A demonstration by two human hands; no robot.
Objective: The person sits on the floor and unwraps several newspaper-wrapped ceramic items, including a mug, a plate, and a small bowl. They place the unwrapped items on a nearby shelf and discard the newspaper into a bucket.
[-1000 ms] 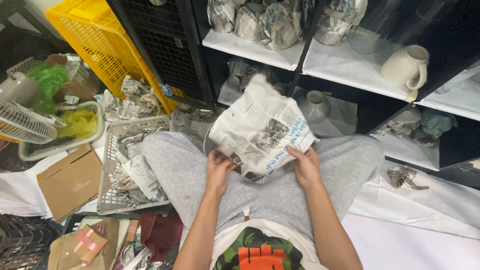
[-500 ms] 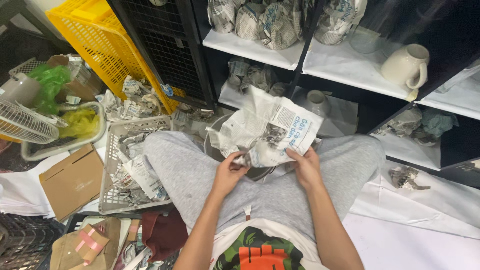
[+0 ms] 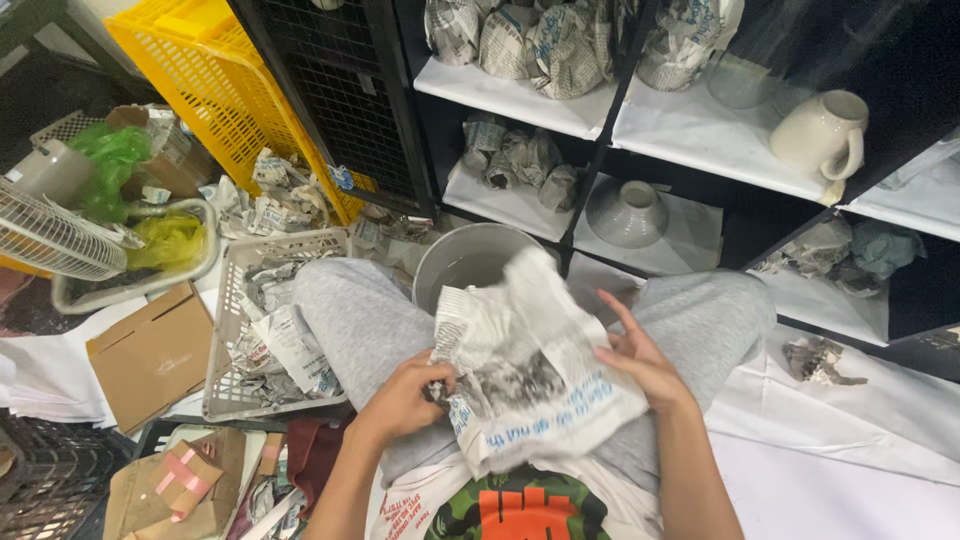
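Observation:
I sit cross-legged in grey trousers, looking down at my lap. A crumpled sheet of newspaper (image 3: 530,380) lies across my lap, pulled off a grey round bowl (image 3: 470,262) that now shows bare between my knees. My left hand (image 3: 405,400) grips the paper's left edge. My right hand (image 3: 640,358) holds its right side, fingers spread on the sheet. The bowl's near rim is hidden behind the paper.
A white plastic basket (image 3: 232,330) of crumpled newspaper stands at my left knee, with a cardboard box (image 3: 150,352) beside it. A yellow crate (image 3: 210,75) and black wire rack (image 3: 330,90) stand behind. Shelves ahead hold newspaper-wrapped items (image 3: 545,40), an upturned grey bowl (image 3: 627,212) and a cream mug (image 3: 820,135).
The newspaper was wrapped around the bowl and held up; it has now come off and been drawn down onto my lap, leaving the grey bowl uncovered.

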